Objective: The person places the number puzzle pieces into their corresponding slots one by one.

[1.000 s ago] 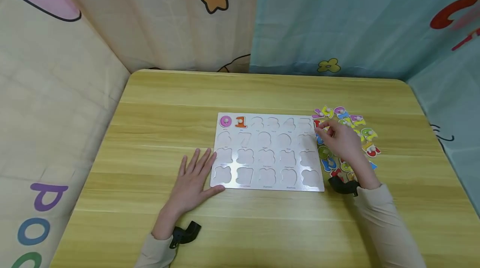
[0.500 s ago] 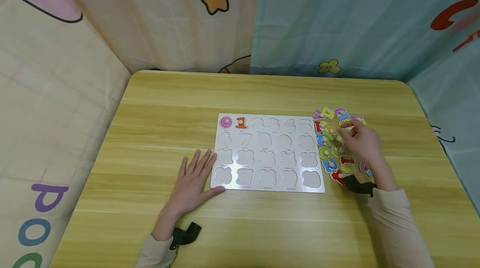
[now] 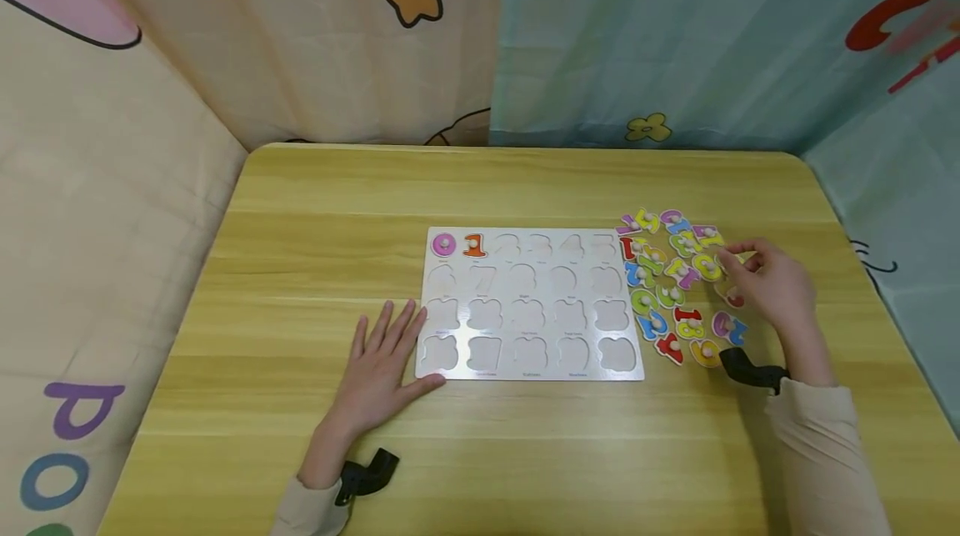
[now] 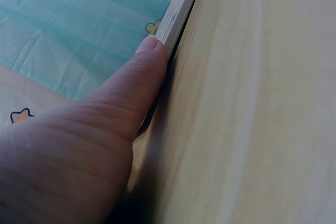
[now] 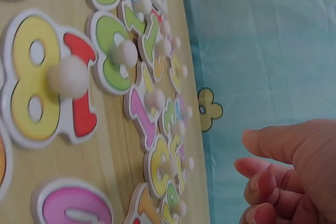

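Sorting stage: your right hand (image 3: 776, 282), fingers loosely curled and holding nothing, hovers over the number pieces (image 3: 675, 286) right of the puzzle board (image 3: 528, 303). Your left hand (image 3: 382, 361) lies flat, bracing the board's edge on the desk (image 3: 525, 453). Next, pinch one peg.

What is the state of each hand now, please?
Left hand: open, fingers flat on the table, thumb against the puzzle board edge.
Right hand: open, fingers loosely curled, holding nothing, beside the number pieces.

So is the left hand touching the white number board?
Touching. In the left wrist view the thumb presses against the edge of the board; the head view shows the left hand flat at the board's near-left corner.
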`<action>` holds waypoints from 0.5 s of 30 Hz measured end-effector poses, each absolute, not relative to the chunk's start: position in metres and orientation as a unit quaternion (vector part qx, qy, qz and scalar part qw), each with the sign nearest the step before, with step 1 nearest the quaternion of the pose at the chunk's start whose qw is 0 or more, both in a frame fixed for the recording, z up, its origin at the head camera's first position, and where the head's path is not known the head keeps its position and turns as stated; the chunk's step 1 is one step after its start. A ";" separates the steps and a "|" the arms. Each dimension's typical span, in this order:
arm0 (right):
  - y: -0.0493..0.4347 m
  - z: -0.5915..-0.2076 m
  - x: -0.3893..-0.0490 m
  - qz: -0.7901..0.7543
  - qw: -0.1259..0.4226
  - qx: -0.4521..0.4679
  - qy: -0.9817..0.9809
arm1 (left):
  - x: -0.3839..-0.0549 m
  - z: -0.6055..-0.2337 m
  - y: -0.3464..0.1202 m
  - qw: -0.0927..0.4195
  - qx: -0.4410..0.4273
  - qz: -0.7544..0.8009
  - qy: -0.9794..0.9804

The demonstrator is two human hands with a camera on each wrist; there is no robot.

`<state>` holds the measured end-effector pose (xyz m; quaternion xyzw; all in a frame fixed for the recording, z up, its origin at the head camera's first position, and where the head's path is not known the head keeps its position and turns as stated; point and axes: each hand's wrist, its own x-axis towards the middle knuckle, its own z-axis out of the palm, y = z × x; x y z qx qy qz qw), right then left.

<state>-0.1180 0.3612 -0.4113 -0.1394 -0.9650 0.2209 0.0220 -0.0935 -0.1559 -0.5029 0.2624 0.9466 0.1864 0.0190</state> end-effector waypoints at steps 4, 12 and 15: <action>0.367 -0.411 -0.114 0.209 0.028 -0.148 -0.966 | -0.092 -0.501 -0.157 0.009 0.261 0.192 0.946; 0.374 -0.411 -0.100 0.205 0.040 -0.148 -0.967 | -0.092 -0.501 -0.160 0.010 0.255 0.190 0.948; 0.376 -0.412 -0.093 0.199 0.039 -0.142 -0.969 | -0.093 -0.501 -0.160 0.006 0.256 0.195 0.947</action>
